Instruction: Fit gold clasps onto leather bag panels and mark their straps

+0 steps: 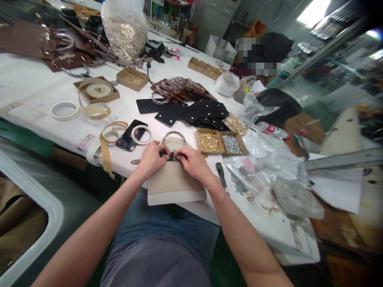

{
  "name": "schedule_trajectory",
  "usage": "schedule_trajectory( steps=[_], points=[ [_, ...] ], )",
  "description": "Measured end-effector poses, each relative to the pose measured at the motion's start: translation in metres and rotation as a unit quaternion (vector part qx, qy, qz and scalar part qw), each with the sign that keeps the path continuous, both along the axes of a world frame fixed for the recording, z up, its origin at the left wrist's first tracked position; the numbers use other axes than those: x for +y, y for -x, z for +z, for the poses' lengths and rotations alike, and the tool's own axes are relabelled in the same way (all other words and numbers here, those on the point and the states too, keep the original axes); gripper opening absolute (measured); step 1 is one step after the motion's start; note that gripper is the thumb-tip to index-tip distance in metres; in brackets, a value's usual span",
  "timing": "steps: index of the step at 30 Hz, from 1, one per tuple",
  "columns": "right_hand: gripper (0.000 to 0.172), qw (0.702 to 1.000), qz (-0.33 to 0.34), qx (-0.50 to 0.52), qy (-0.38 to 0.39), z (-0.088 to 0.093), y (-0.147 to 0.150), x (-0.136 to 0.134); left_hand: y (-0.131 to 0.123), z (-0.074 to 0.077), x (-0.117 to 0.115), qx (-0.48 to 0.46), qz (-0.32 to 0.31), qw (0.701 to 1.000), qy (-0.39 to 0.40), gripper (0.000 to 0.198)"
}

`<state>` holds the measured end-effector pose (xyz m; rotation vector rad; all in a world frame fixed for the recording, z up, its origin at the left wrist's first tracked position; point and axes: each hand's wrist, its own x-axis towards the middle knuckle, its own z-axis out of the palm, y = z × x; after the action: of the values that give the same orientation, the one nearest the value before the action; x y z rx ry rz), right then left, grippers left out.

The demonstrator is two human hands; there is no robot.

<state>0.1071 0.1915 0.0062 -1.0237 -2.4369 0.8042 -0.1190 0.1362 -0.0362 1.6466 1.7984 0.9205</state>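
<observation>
A beige bag panel (176, 180) lies at the table's front edge, its lower end hanging over my lap. A curved handle (174, 134) in clear wrap stands at its far end. My left hand (154, 157) pinches the left end of a small black strip (171, 157) lying across the panel. At the strip's right end, my right hand (191, 160) has its fingertips closed on it. The fingers cover much of the strip. Just beyond my right hand are open boxes of gold rivets (208, 142) and silver rivets (231, 144).
Left of the hands lie a phone (131, 135) and a tape roll (141, 134). A black-handled tool (221, 175) is at the right, near plastic bags (266, 155). Black pieces (203, 113) and brown handled pieces (182, 88) are piled beyond. A grey bin (56, 211) stands at lower left.
</observation>
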Motion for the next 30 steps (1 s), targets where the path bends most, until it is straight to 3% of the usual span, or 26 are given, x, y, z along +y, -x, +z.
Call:
schedule_trajectory(
  steps=[8, 14, 26, 30],
  points=[
    [0.025, 0.997, -0.039, -0.044, -0.043, 0.001, 0.006, -0.015, -0.002, 0.007, -0.003, 0.013, 0.003, 1.000, -0.004, 0.015],
    [0.044, 0.997, -0.014, 0.001, -0.074, -0.004, -0.004, -0.029, -0.001, 0.009, -0.002, 0.018, 0.003, 1.000, 0.007, 0.016],
    [0.041, 0.994, -0.021, -0.009, -0.106, -0.017, -0.007, -0.037, 0.004, 0.021, 0.006, 0.078, -0.043, 0.994, 0.055, 0.018],
    [0.040, 0.992, -0.031, -0.001, -0.119, -0.021, -0.008, -0.041, -0.002, 0.028, 0.008, 0.088, -0.021, 0.993, 0.072, 0.017]
  ],
)
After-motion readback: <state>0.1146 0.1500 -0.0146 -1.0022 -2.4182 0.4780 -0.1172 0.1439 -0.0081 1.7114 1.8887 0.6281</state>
